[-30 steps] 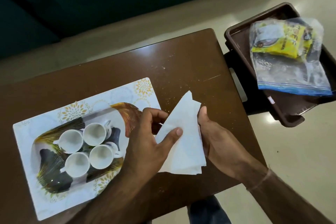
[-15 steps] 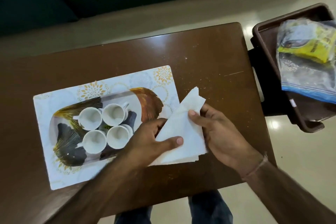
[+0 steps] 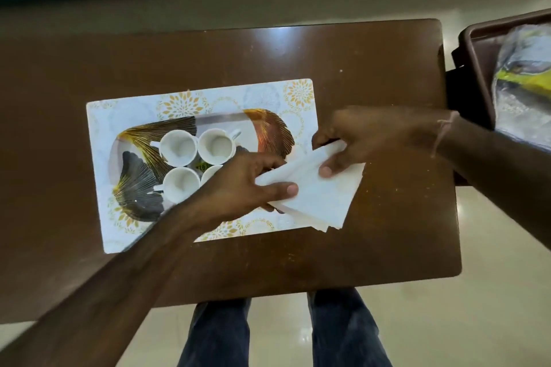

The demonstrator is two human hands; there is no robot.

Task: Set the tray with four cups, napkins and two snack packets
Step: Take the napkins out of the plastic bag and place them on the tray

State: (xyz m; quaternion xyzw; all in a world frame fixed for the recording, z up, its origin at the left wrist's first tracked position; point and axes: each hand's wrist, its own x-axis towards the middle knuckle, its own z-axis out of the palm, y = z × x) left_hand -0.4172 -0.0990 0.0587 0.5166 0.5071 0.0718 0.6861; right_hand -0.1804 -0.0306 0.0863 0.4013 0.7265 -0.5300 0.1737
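Observation:
A white patterned tray (image 3: pixel 128 112) lies on the brown table (image 3: pixel 372 68). Several white cups (image 3: pixel 178 147) stand grouped in its left half; my left hand (image 3: pixel 238 185) hides part of one. Both hands hold a stack of folded white napkins (image 3: pixel 316 199) over the tray's right end. My left hand grips the stack's left side, thumb on top. My right hand (image 3: pixel 372 135) pinches its upper edge. A clear bag with yellow snack packets (image 3: pixel 524 83) lies at the far right.
The bag rests in a dark brown bin (image 3: pixel 474 48) beside the table's right edge. My legs in blue jeans (image 3: pixel 343 334) show below the table's near edge. Pale tiled floor surrounds the table.
Both hands carried the napkin stack leftward from the bare table onto the tray's right end. The camera view shifted, so the tray sits more central and the bin is cut off.

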